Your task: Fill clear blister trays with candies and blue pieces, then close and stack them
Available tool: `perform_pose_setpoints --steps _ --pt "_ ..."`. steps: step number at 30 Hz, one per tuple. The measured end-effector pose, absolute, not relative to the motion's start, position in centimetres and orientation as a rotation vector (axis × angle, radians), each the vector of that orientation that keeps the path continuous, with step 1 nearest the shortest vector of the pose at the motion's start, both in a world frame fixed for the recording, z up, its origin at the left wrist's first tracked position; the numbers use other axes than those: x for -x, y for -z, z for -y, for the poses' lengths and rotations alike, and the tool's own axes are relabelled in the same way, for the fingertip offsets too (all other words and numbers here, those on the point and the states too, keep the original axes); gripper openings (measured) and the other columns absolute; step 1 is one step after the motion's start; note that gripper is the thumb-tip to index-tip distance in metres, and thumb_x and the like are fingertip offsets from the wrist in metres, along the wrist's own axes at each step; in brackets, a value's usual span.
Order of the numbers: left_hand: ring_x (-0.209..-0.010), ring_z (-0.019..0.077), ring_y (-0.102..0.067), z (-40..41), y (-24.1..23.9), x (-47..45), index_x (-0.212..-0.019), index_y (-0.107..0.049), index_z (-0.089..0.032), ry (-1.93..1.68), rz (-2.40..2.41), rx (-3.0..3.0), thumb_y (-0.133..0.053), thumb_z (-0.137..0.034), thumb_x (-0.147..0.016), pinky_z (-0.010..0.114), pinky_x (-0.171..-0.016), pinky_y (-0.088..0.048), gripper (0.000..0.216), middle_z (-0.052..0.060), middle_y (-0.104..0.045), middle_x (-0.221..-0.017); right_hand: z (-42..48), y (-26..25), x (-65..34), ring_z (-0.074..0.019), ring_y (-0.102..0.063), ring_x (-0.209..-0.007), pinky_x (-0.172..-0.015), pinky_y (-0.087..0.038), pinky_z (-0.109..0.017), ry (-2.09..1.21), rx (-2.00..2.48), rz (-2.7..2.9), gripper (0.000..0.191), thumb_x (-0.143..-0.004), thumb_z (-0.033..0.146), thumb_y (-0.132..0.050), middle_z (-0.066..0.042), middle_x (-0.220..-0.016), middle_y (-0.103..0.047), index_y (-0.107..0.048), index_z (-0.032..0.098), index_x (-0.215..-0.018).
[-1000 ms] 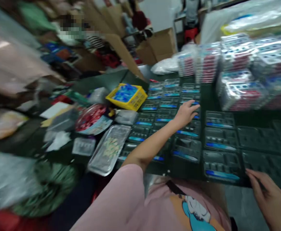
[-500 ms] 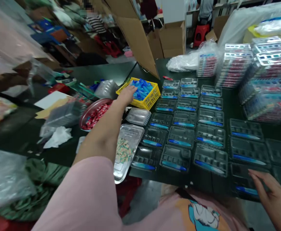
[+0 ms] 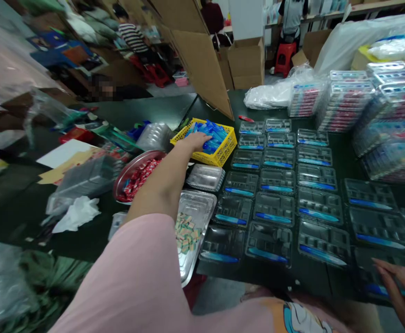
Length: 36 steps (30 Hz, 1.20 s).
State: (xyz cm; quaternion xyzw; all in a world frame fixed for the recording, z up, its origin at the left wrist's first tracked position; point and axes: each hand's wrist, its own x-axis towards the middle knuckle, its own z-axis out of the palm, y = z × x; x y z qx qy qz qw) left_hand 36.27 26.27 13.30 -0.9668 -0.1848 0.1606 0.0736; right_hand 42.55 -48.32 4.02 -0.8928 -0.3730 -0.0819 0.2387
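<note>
My left hand (image 3: 201, 140) reaches into a yellow basket (image 3: 223, 155) filled with blue pens (image 3: 216, 134). Its fingers are extended over the pens and touch them, the tips partly hidden. At the lower right, my right hand (image 3: 401, 282) hovers at a clear plastic tray with a blue pen (image 3: 379, 290) in it. Thumb and forefinger are drawn together; whatever they may hold cannot be made out. Rows of clear compartment trays (image 3: 273, 208) lie between the hands, each of the nearer ones with one blue pen along its front side.
Left of the trays are a metal pan (image 3: 207, 203) with small beige-green pieces, a bowl (image 3: 117, 187) of red wrapped items and stacked clear trays (image 3: 205, 177). Tall stacks of filled packs (image 3: 344, 99) stand at right. A cardboard flap (image 3: 202, 60) rises behind the basket. People sit beyond.
The view has shifted, so the table sits lower in the picture. My left hand has moved a little to the right over the pens. My right hand stays by the same tray.
</note>
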Motion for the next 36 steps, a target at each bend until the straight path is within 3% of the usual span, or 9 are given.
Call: perform_pose_setpoints --steps 4,18,26,31,36 --pt "-0.135 0.0387 -0.038 -26.0 -13.4 -36.2 -0.142 -0.045 -0.021 -0.47 0.625 2.854 -0.068 -0.02 -0.076 0.055 -0.108 -0.029 0.069 0.017 -0.051 -0.141 47.8 -3.8 -42.4 -0.0215 -0.073 -0.078 -0.064 -0.056 -0.033 0.195 2.456 1.041 0.039 -0.094 0.053 -0.044 -0.002 -0.096 -0.075 -0.068 0.025 -0.102" --pt "-0.121 0.0333 -0.052 -27.8 -11.9 -36.7 -0.118 -0.065 -0.017 -0.443 0.621 2.88 -0.066 -0.014 -0.07 0.04 -0.102 -0.038 0.048 0.015 -0.063 -0.122 45.0 -4.6 -42.2 -0.0194 -0.072 -0.075 -0.064 -0.057 -0.031 0.243 2.357 1.179 0.032 -0.096 0.048 -0.046 -0.002 -0.089 -0.074 -0.066 0.024 -0.099" --pt "-0.116 0.0332 -0.055 -27.5 -12.6 -35.4 -0.108 -0.067 -0.015 -0.266 0.696 2.863 -0.066 -0.013 -0.067 0.04 -0.1 -0.038 0.041 0.015 -0.066 -0.111 44.4 -3.5 -42.1 -0.0192 -0.071 -0.079 -0.068 -0.057 -0.031 0.187 2.329 1.253 0.025 -0.096 0.041 -0.048 -0.002 -0.091 -0.073 -0.065 0.024 -0.102" --pt "-0.114 0.0332 -0.055 -27.9 -14.5 -34.0 -0.106 -0.065 -0.015 0.018 0.906 2.896 -0.069 -0.015 -0.064 0.039 -0.099 -0.038 0.043 0.014 -0.065 -0.106 44.2 -3.6 -41.9 -0.0193 -0.07 -0.082 -0.071 -0.056 -0.031 0.21 2.342 1.265 0.024 -0.097 0.039 -0.047 -0.003 -0.092 -0.072 -0.064 0.023 -0.104" --pt "-0.094 0.0293 -0.061 -26.5 -17.0 -32.8 -0.088 -0.064 -0.016 0.684 1.277 2.99 -0.072 -0.015 -0.056 0.038 -0.09 -0.044 0.033 0.007 -0.065 -0.083 43.1 -4.2 -41.8 -0.019 -0.069 -0.08 -0.073 -0.054 -0.032 0.233 2.245 1.305 0.022 -0.097 0.036 -0.048 -0.003 -0.09 -0.072 -0.065 0.022 -0.102"
